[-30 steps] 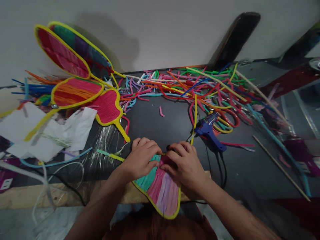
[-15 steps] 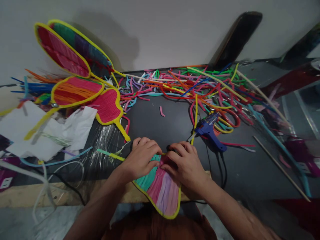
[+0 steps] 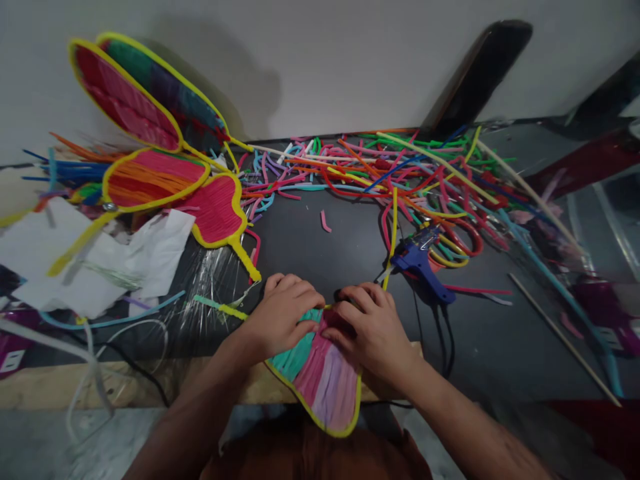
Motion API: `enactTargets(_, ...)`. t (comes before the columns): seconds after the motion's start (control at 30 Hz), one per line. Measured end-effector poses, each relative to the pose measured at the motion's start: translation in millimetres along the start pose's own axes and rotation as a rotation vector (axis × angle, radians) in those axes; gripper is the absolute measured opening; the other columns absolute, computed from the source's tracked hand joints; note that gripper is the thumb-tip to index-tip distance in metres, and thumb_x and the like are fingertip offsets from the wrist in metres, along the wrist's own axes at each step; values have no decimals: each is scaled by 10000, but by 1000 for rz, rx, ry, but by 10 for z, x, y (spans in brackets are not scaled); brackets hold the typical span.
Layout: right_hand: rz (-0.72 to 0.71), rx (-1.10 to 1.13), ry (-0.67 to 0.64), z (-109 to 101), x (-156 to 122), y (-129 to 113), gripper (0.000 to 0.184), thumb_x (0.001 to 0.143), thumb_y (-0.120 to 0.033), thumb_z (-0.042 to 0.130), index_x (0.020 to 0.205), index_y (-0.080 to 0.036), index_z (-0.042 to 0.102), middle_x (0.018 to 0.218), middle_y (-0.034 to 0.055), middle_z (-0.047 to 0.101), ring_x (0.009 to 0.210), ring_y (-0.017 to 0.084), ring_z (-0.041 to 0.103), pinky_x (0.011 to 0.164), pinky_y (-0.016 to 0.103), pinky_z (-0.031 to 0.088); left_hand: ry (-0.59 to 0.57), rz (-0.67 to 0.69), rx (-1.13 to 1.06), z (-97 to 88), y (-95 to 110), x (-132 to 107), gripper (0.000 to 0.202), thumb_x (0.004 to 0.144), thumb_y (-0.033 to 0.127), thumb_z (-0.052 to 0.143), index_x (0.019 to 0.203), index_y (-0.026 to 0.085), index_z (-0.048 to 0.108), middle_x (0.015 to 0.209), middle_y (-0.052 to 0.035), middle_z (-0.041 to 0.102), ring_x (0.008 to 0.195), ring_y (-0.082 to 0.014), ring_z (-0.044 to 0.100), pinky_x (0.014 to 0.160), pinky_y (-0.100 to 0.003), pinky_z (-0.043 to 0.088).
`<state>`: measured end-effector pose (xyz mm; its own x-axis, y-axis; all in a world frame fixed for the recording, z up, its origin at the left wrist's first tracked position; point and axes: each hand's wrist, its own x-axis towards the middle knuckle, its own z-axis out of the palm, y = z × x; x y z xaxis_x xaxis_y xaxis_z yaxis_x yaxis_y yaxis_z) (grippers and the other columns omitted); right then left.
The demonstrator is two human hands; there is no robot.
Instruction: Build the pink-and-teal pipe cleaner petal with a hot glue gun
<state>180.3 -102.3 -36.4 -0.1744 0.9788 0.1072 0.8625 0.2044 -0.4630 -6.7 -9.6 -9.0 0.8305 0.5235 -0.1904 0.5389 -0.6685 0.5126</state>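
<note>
A flat petal-shaped piece (image 3: 323, 383) made of teal, pink and lilac pipe cleaners with a yellow border lies at the near table edge, half over my lap. My left hand (image 3: 283, 317) is curled with fingers pressed on its upper left part. My right hand (image 3: 367, 330) is curled on its upper right part, fingertips pinching at the top edge. A long yellow pipe cleaner (image 3: 392, 233) runs from between my hands up into the pile.
A blue glue gun (image 3: 420, 262) with black cord lies right of my hands. A tangle of coloured pipe cleaners (image 3: 400, 173) covers the back of the dark table (image 3: 310, 247). Finished yellow-edged petals (image 3: 150, 180) and white paper (image 3: 90, 260) lie left. A thin stick (image 3: 560, 333) lies right.
</note>
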Motion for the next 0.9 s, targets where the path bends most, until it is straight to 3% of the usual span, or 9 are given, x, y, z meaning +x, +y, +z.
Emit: enactTargets(0.9,2,-17,-2,-25,3,-1,252,818,-461,647,993,-282,681,1110,52,626,1045,262,432,839,402,371,15,11,-25,16,-2,4,160,823,273,578,975,227,593,986,-3,617,968,-210,475,869,-408,219)
